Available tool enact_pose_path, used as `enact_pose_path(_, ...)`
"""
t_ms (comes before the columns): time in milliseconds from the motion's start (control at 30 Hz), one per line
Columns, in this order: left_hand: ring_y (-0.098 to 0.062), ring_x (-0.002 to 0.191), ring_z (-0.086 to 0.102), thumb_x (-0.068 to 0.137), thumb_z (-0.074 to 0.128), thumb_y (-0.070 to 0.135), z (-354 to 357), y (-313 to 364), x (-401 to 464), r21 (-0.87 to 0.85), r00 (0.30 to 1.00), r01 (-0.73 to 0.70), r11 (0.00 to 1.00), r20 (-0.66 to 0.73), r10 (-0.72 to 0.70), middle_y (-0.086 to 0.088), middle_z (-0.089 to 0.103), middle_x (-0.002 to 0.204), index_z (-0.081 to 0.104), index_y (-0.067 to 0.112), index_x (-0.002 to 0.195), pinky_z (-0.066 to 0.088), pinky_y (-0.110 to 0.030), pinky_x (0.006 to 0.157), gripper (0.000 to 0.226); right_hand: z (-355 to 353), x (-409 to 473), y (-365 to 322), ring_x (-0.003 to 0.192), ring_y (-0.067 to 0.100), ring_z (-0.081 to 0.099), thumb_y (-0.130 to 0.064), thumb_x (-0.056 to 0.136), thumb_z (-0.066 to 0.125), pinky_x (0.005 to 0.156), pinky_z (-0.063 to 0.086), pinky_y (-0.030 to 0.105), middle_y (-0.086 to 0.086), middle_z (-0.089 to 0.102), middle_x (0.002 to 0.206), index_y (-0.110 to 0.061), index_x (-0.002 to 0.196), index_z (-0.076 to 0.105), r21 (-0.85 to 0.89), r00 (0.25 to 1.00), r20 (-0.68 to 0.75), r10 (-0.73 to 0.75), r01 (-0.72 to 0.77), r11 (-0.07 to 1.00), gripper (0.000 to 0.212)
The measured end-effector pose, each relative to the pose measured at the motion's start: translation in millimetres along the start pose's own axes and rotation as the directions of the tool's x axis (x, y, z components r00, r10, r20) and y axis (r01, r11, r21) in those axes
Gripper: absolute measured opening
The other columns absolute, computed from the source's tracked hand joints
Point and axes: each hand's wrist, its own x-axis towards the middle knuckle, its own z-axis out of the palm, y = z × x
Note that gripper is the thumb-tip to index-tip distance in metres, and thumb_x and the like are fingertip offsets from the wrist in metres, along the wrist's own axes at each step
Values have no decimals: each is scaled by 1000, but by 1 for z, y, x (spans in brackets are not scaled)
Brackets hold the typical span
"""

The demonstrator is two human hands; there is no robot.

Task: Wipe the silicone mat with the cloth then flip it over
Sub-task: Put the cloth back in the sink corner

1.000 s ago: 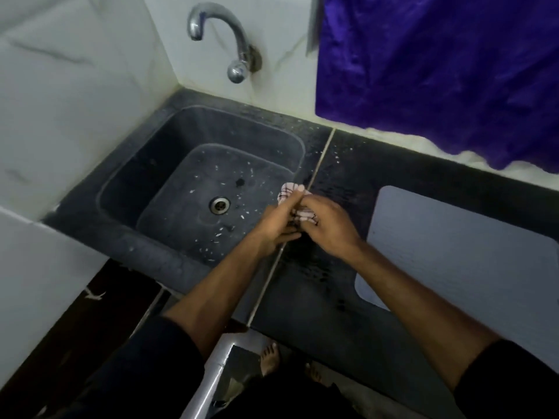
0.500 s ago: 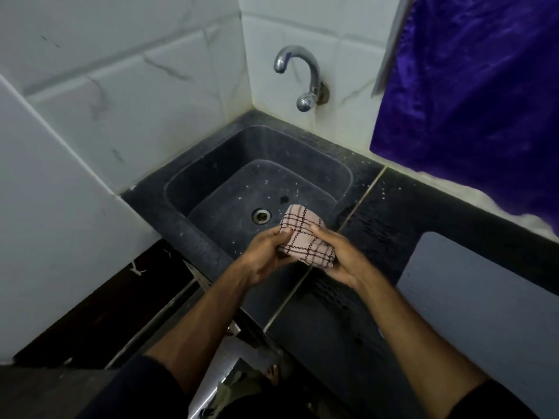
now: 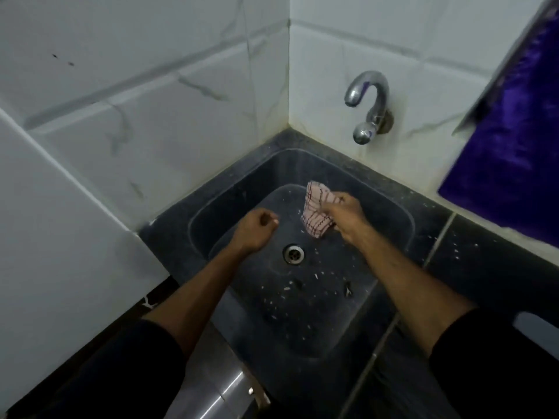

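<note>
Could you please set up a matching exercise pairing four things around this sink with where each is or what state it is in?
Things:
1. checked cloth
2. tap
3. drain
4. left hand

Places or states:
A. mounted on the tiled wall
B. in the floor of the sink basin
C. fingers curled, holding nothing
D. bunched in the right hand above the basin

Pairs: 1-D, 2-A, 3-B, 4-C

Woven checked cloth (image 3: 316,211); speckled matt sink (image 3: 390,207); shiny metal tap (image 3: 370,104)
</note>
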Motion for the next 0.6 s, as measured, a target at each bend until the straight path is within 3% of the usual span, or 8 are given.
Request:
enact_pose_path(100, -20, 97, 62, 93, 58, 25, -27, 2, 67, 181, 992, -122, 976, 18, 121, -4, 67, 106, 64, 13, 107, 46, -28, 82, 19, 35, 69, -30, 82, 14, 62, -5, 77, 73, 68, 53, 28, 2, 64, 98, -15, 105, 58, -229, 980, -68, -186, 166, 959, 33)
enact_pose_path(200, -21, 100, 62, 93, 56, 29, -39, -5, 116, 338, 981, -193, 921, 95, 170, -4, 66, 112, 61, 17, 111, 50, -33, 84, 23, 62, 132, -48, 86, 17, 59, -9, 78, 73, 69, 46, 26, 2, 63, 97, -16, 99, 58, -428, 923, -64, -378, 317, 846, 27)
enact_pose_path(300, -24, 103, 61, 94, 53, 30, -44, -14, 152, 439, 961, -271, 857, 180, 212, -7, 64, 117, 59, 16, 116, 52, -40, 86, 27, 79, 191, -65, 93, 23, 57, -9, 79, 69, 73, 41, 25, 8, 61, 104, -10, 109, 57, -646, 800, 50, -598, 483, 591, 32)
enact_pose_path(400, -25, 106, 59, 95, 51, 32, -48, -23, 174, 465, 946, -320, 825, 211, 248, -7, 59, 121, 56, 16, 119, 50, -44, 89, 29, 94, 239, -84, 98, 33, 55, -2, 79, 57, 72, 43, 36, 14, 55, 113, -11, 114, 55, -836, 688, 195, -699, 490, 249, 36)
enact_pose_path(500, -24, 108, 56, 96, 49, 34, -49, -33, 186, 475, 931, -364, 801, 221, 292, -5, 55, 123, 54, 19, 120, 49, -42, 90, 29, 112, 276, -88, 100, 36, 52, -1, 81, 56, 68, 44, 40, 15, 52, 117, -10, 117, 53, -905, 653, 277, -705, 424, 38, 37)
enact_pose_path(600, -20, 109, 55, 97, 49, 35, -48, -44, 187, 449, 912, -406, 796, 246, 327, -3, 54, 124, 55, 19, 121, 47, -36, 90, 30, 130, 287, -63, 105, 36, 49, -5, 87, 51, 75, 42, 44, 17, 51, 121, -8, 123, 50, -913, 667, 362, -651, 394, -104, 36)
